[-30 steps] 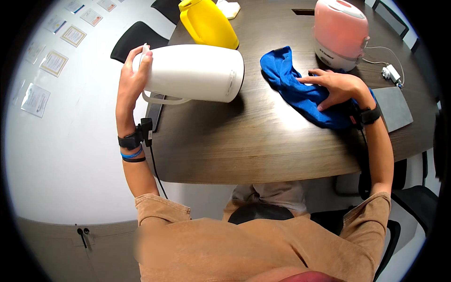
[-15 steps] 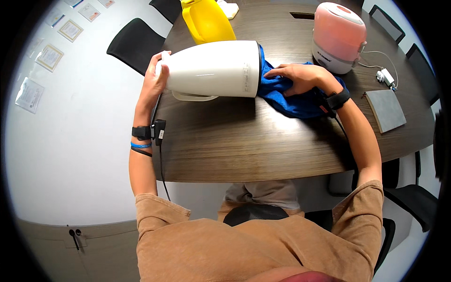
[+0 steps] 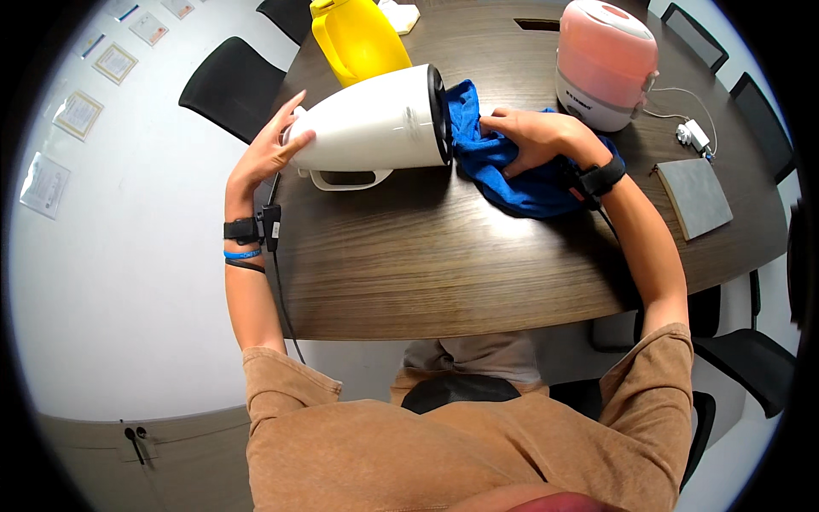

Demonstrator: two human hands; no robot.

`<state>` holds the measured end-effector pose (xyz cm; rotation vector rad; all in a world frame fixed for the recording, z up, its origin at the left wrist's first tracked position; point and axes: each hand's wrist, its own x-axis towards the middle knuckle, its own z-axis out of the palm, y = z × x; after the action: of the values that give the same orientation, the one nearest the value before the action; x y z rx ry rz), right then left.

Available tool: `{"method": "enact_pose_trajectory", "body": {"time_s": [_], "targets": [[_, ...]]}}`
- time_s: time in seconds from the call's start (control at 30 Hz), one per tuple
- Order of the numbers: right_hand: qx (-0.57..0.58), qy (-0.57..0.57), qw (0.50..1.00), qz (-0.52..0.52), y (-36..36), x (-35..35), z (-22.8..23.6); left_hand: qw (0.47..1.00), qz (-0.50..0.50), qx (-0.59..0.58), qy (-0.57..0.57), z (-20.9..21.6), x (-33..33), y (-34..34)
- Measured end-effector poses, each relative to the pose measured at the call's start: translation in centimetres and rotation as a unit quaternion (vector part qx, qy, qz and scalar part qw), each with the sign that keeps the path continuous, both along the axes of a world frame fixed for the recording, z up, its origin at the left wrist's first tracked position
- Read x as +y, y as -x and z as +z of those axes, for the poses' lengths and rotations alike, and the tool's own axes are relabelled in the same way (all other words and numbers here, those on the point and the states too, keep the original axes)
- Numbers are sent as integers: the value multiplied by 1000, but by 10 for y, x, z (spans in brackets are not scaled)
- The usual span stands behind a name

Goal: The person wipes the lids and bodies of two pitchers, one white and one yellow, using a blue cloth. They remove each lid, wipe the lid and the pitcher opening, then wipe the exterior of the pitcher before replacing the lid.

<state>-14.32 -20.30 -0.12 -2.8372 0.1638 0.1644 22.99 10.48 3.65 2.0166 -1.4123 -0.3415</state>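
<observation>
A white insulated jug [image 3: 367, 124] is tipped sideways above the table, its dark-rimmed base facing right and its handle toward me. My left hand [image 3: 271, 145] grips the narrow top end, thumb on the near side and fingers around the far side. At the base, my right hand [image 3: 542, 138] has its fingers curled into a blue cloth [image 3: 529, 192]. Part of the cloth stands up beside the base rim; whether it touches the rim is hard to tell. The rest lies bunched on the table under my right wrist.
Just beyond the jug stands a yellow jug [image 3: 363, 43]. A pink and white electric lunch box [image 3: 606, 64] is at the back right, with a white plug and cord [image 3: 695, 136] beside it. Nearer on the right lies a grey notebook [image 3: 695, 198]. The wooden table [image 3: 444, 273] curves toward me.
The jug has turned and shifted left, so its dark base rim now shows. My right hand's fingers have closed more on the cloth, whose upper part now stands beside the base.
</observation>
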Motion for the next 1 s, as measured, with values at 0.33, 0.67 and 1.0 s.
{"method": "enact_pose_trajectory", "body": {"time_s": [0.33,0.67,1.0], "targets": [[60,-19,998,20,6,-3,5,988,-16,-101,-116,29,-16,31],[35,-17,998,-40,6,13,14,947,-39,-303,-94,32,-60,114],[-126,-199,966,-103,-7,-30,25,914,-60,-401,24,10,-49,108]]}}
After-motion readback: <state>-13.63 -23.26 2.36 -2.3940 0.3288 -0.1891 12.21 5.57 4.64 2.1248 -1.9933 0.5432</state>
